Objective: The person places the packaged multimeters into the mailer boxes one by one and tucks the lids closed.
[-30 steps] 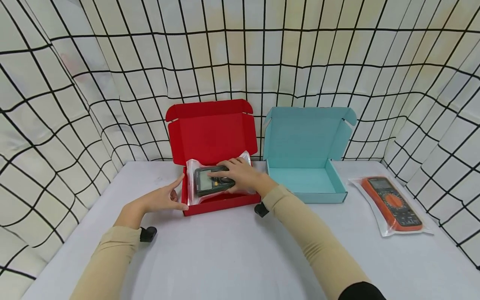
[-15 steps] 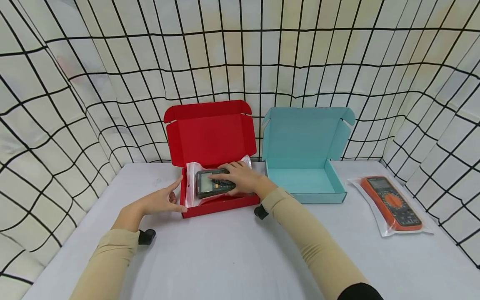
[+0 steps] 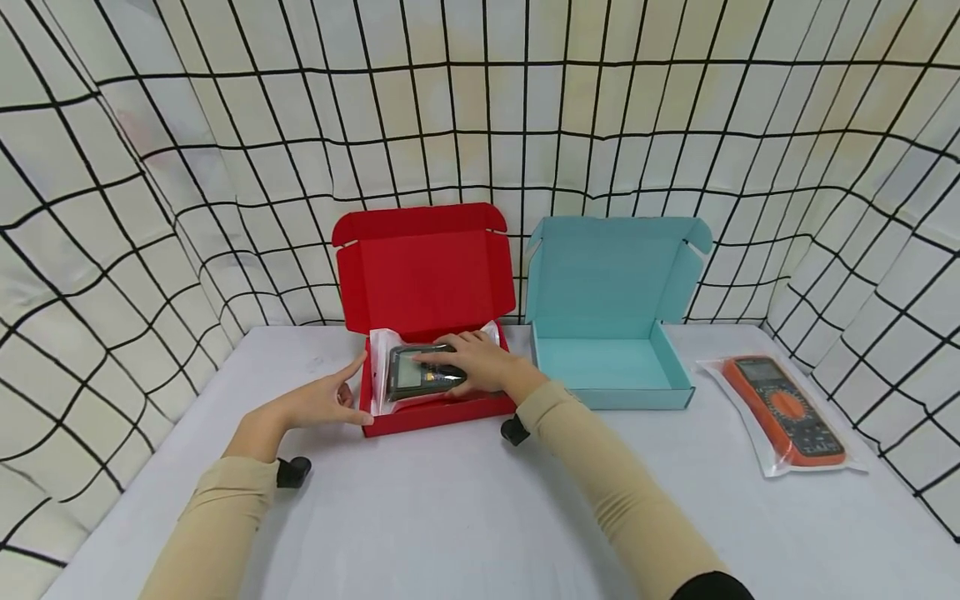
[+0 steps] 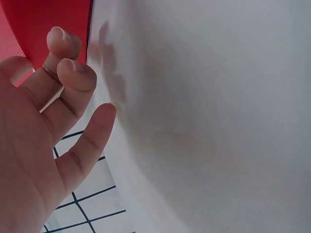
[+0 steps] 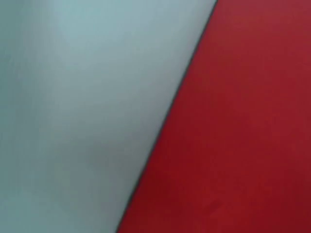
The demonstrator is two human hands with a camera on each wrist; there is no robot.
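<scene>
A dark multimeter (image 3: 406, 372) in a clear plastic bag (image 3: 381, 367) lies inside the open red box (image 3: 442, 416). My right hand (image 3: 486, 362) grips the meter from above, its index finger stretched over the screen side. The thumb side is partly hidden. At the box's left end, my left hand (image 3: 318, 402) touches the wall, index finger reaching up the side and thumb at the front corner. The left wrist view shows the other fingers of that hand (image 4: 41, 126) loosely bent, holding nothing. Only the red box wall (image 5: 233, 116) and white cloth fill the right wrist view.
An open light-blue box (image 3: 607, 362) stands right of the red one. Farther right, an orange multimeter (image 3: 786, 408) lies in a clear bag on the white table (image 3: 465, 508). A black grid on white cloth (image 3: 540, 125) rises behind and at both sides.
The right hand and the dark multimeter have sunk lower into the red box, the bag settling with them. The left hand stays at the box's left end.
</scene>
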